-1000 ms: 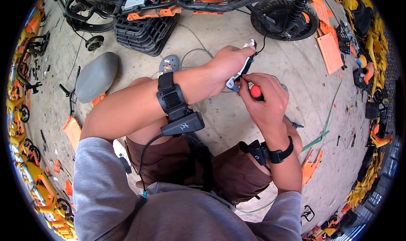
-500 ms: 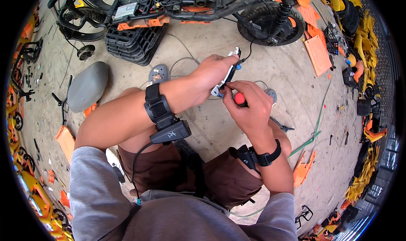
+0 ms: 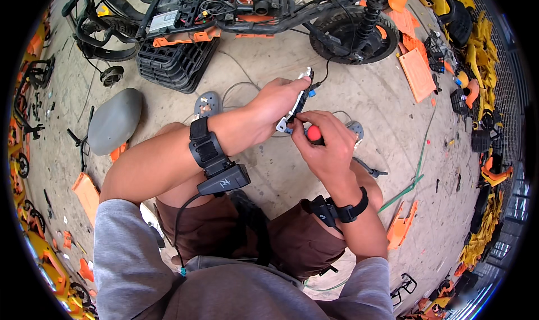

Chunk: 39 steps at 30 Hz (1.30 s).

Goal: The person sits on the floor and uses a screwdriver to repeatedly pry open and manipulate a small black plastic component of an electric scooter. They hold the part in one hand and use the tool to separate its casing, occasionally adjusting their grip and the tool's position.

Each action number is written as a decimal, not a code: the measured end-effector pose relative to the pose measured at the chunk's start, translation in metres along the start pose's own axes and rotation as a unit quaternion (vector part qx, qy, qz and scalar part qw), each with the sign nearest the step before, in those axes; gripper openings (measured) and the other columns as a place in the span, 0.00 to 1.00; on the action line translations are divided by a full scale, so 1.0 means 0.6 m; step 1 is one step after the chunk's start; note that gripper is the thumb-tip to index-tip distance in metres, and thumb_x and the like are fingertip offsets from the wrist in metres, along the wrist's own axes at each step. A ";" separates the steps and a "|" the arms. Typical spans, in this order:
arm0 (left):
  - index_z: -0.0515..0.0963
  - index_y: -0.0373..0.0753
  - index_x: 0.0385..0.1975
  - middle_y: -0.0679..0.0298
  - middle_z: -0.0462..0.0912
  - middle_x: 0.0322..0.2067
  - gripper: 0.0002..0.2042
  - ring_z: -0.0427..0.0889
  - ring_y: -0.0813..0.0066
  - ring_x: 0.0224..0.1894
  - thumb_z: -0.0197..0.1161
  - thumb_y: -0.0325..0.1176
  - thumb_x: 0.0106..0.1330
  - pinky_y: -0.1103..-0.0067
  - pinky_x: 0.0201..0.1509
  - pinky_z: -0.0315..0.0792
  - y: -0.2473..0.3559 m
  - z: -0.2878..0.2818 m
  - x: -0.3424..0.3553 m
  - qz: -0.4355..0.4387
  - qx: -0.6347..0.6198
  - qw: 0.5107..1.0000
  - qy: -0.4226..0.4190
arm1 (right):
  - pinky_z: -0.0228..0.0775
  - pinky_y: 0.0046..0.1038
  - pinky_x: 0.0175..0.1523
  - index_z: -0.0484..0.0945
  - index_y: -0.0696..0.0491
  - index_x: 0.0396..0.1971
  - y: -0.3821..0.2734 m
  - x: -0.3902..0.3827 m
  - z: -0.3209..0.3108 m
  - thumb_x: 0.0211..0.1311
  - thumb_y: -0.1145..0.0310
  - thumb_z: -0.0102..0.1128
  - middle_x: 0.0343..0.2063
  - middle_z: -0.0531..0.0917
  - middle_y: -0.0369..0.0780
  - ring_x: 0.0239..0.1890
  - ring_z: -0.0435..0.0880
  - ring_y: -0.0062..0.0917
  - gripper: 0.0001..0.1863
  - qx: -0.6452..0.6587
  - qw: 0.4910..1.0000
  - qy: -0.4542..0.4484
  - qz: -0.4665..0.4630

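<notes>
My left hand (image 3: 279,102) is closed on a narrow black-and-white plastic part (image 3: 303,92), thumb along its upper end. A black cable (image 3: 326,76) with a blue piece near the part runs from it up toward the vehicle frame. My right hand (image 3: 330,137) is curled close to the part's lower end, its thumb and index fingertips at the edge. Tucked in that palm is a dark tool handle with a red end (image 3: 314,133); its working end is hidden by my fingers.
Ahead stands a stripped black two-wheeler frame (image 3: 236,25) with a black crate (image 3: 174,64) below it. A grey seat-shaped piece (image 3: 115,120) lies left, orange panels (image 3: 418,76) right. Yellow parts (image 3: 485,56) pile along the right side. A green strap (image 3: 401,192) lies on the floor.
Both hands have shifted slightly left and down in the picture together with the part. The grips look the same; the whole view has moved a little.
</notes>
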<state>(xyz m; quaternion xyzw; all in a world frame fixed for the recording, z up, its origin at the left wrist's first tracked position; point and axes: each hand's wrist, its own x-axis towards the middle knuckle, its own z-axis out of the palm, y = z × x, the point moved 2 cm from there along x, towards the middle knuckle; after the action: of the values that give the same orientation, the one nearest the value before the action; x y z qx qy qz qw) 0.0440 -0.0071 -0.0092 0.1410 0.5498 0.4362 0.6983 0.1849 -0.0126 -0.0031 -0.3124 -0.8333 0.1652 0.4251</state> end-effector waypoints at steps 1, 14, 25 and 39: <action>0.73 0.37 0.43 0.66 0.75 0.32 0.17 0.74 0.79 0.29 0.60 0.47 0.70 0.78 0.30 0.70 0.000 0.000 -0.001 -0.002 0.001 1.000 -0.006 | 0.76 0.28 0.30 0.82 0.56 0.29 0.000 0.000 0.000 0.44 0.78 0.71 0.27 0.85 0.40 0.27 0.85 0.31 0.09 0.003 1.000 -0.001 0.003; 0.71 0.35 0.37 0.65 0.71 0.27 0.19 0.72 0.77 0.23 0.54 0.50 0.73 0.78 0.19 0.65 0.005 0.005 -0.006 0.017 0.011 1.000 0.001 | 0.77 0.23 0.36 0.82 0.59 0.32 0.001 -0.004 -0.003 0.48 0.81 0.69 0.31 0.86 0.41 0.30 0.86 0.24 0.09 0.053 0.997 -0.011 0.059; 0.72 0.35 0.44 0.57 0.79 0.36 0.19 0.80 0.70 0.26 0.56 0.47 0.70 0.79 0.23 0.70 0.002 -0.016 0.016 0.013 -0.035 0.999 -0.030 | 0.77 0.22 0.36 0.79 0.58 0.32 0.006 -0.011 -0.010 0.50 0.79 0.68 0.28 0.86 0.40 0.29 0.86 0.21 0.09 0.120 0.984 -0.002 0.131; 0.74 0.32 0.46 0.51 0.85 0.37 0.24 0.81 0.69 0.24 0.37 0.46 0.71 0.76 0.25 0.74 0.053 -0.019 -0.012 0.113 -0.056 0.976 -0.177 | 0.63 0.19 0.18 0.74 0.61 0.35 -0.050 -0.072 -0.015 0.64 0.71 0.58 0.28 0.84 0.42 0.13 0.70 0.15 0.08 0.416 0.713 -0.212 0.523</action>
<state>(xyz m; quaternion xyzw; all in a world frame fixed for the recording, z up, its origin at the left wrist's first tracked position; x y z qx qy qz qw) 0.0196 0.0024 0.0129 0.2379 0.3728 0.5106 0.7374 0.2001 -0.0633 -0.0079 -0.4468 -0.4525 0.7529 0.1697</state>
